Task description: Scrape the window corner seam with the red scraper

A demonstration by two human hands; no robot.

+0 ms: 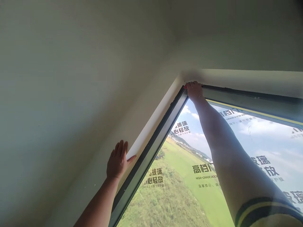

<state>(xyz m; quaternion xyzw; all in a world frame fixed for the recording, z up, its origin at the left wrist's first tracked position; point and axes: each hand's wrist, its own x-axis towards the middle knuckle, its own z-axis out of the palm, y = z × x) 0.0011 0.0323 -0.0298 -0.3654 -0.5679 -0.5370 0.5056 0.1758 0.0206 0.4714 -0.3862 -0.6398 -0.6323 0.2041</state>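
Observation:
My left hand (117, 160) rests against the corner of the wall beside the window, its fingers stretched up and the thumb out toward the recess edge. It holds nothing. Up at the window's top corner, my right hand (195, 90) is closed, with a small red object (185, 86) showing at its left side; most of that object is hidden. This hand touches the dark frame corner. A black strip (151, 142) with a ragged edge runs along the grey window frame (142, 176) where it meets the pale recess.
Printed protective film with dark lettering (203, 169) covers the window glass (187, 148). Grass, hills and sky show through it. A pale wall (59, 78) fills the left side, and a yellow strip (255, 112) lines the upper frame's lower edge.

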